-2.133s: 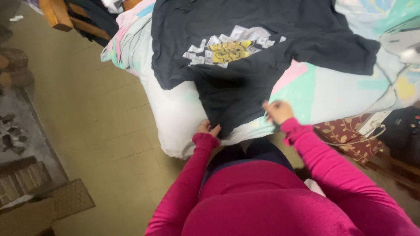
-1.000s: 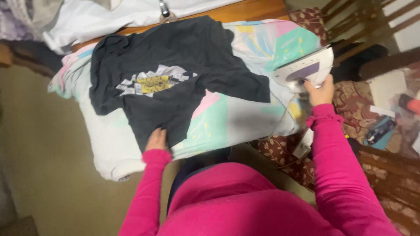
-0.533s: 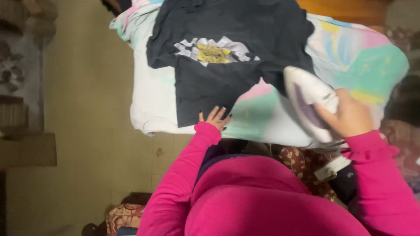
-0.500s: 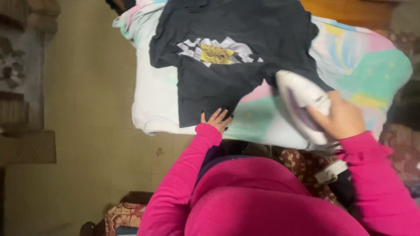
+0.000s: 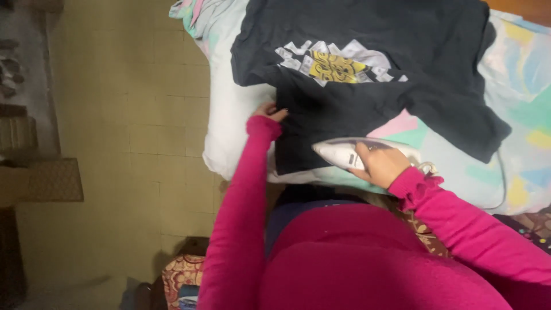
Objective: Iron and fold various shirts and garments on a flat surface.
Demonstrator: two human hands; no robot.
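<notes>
Lowered onto dark cotton shirt [image 5: 367,109]: smooth white iron [image 5: 350,154], right hand [image 5: 379,165] gripping.

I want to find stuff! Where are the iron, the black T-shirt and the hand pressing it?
iron [image 5: 344,154], head view, white body.
black T-shirt [image 5: 436,40], head view, plain back area.
left hand [image 5: 268,110], head view, knuckles.

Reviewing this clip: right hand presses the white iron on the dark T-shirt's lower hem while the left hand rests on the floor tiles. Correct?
Not quite. The left hand rests on the dark T-shirt's side edge on the padded surface, not on the floor. The head view shows it. The right hand does press the white iron there.
</notes>
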